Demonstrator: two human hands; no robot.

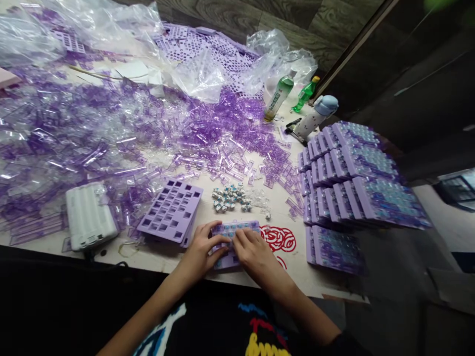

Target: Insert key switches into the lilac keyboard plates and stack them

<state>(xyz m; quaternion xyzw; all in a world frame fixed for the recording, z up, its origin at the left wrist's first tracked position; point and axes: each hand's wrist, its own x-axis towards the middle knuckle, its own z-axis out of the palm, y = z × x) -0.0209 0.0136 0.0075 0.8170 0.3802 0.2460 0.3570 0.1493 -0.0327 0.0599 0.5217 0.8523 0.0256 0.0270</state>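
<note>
Head view. Purple plate point(229, 260) flat on the near edge of the worktop point(148, 257), straight in front of the person, partly covered by both hands. Left hand point(203, 244) curled over the plate's left end, fingers half-spread, thumb low, index reaching inward; it appears to have hold of the plate. Right hand point(254, 252) bunched, fingertips nearly together on the plate's upper face; cannot tell whether a small part is pinched there.

Done, as far as shows: blue-topped pieces sit along the plate's upper part. Right of the hands, filled plates point(347, 180) stand in several leaning rows, faces dotted with the same pale blue; these read as finished, though the count is unclear.

Left over: the plate's lower part looks less filled, but fingers hide much of it. Just beyond it, a loose cluster of switches point(230, 197), with tiny clear parts point(261, 199) beside. Near the left hand, a short stack of bare plates point(187, 200), openings unfilled on the top one. At the back, a large heap of perforated plates point(208, 47), partly under plastic bags point(202, 74). Judgement: this plate is partway along; plenty of stock remains.
</note>
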